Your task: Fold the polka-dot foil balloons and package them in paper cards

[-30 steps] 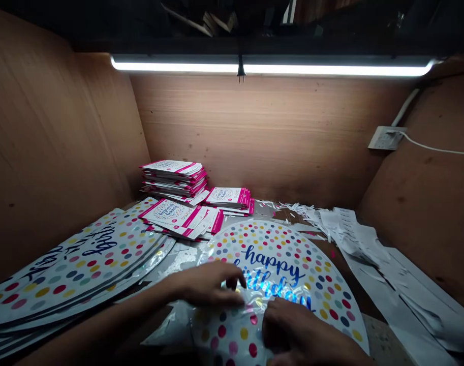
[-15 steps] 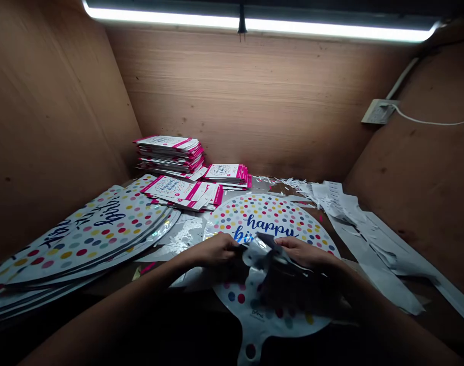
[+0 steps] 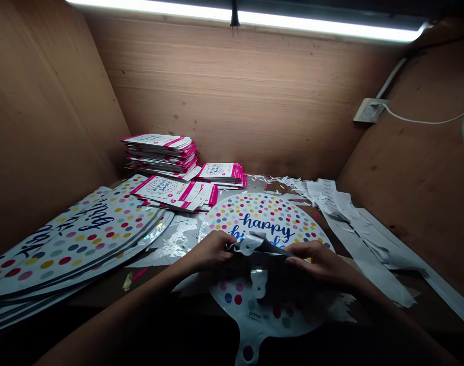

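A round flat foil balloon (image 3: 268, 216) printed with coloured dots and "happy birthday" lies on the table in front of me. Across its middle I hold a folded, crumpled foil balloon (image 3: 256, 249), silvery side out, with its neck hanging down. My left hand (image 3: 212, 250) pinches its left end. My right hand (image 3: 317, 260) pinches its right end, fingers closed on the fold. Both forearms reach in from the dark near edge.
A fanned pile of the same dotted balloons (image 3: 75, 241) lies at the left. Stacks of pink-and-white cards (image 3: 161, 152) stand at the back, with more cards (image 3: 176, 192) spread in front. White paper strips (image 3: 353, 218) trail along the right. Wooden walls enclose the table.
A second ago both hands pressed flat on the balloon; since then they have lifted and folded a foil piece into a narrow band. The camera has tilted down slightly.
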`<state>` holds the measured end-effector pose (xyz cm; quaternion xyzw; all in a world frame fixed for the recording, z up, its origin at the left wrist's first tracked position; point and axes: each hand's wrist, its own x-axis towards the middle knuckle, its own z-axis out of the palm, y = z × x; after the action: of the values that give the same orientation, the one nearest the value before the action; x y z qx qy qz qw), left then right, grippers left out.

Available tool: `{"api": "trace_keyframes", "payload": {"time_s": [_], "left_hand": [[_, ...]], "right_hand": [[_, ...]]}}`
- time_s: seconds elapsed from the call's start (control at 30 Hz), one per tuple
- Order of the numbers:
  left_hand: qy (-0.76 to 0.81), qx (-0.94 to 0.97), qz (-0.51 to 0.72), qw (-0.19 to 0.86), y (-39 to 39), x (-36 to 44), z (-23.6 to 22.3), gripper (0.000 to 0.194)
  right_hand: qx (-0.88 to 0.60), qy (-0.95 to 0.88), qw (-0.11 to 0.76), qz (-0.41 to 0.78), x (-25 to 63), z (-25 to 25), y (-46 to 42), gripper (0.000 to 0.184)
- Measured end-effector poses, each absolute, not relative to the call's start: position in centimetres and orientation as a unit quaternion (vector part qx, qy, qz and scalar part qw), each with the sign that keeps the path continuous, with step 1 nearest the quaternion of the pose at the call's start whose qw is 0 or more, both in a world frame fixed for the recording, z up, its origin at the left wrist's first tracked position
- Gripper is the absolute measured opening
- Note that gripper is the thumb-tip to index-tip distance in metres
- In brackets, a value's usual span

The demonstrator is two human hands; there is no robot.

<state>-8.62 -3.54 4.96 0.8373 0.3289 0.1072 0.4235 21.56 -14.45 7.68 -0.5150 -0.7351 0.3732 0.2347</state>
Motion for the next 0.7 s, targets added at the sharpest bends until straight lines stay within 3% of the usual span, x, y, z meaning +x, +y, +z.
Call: {"api": "trace_keyframes", "payload": {"time_s": [0.07,0.17,0.33,0.5,0.7], "left_hand": [[0.322,0.858,0.133,0.379,-3.9,-8.6,4.9,0.024],[0.297,0.891,0.207,0.274,-4.9,-8.4,4.8,0.06],[0.296,0.928,0.168,0.149,-6.0,-7.9,4.7,0.042],[0.243,0.95,0.163,0.111,-6.4,-7.3,5.3,0.081],[0.217,0.951,0.203,0.084,-7.1,-6.0,5.8,0.082]], "right_hand": [[-0.553,-0.72,0.253,0.333,21.2,7.4,-14.2,0.021],[-0.581,-0.652,0.301,0.383,21.2,6.6,-13.3,0.02],[-0.506,-0.57,0.258,0.594,22.6,6.1,-11.7,0.042],[-0.515,-0.511,0.29,0.625,22.8,6.0,-11.2,0.042],[-0.479,-0.527,0.278,0.645,22.4,6.5,-11.4,0.038]]}}
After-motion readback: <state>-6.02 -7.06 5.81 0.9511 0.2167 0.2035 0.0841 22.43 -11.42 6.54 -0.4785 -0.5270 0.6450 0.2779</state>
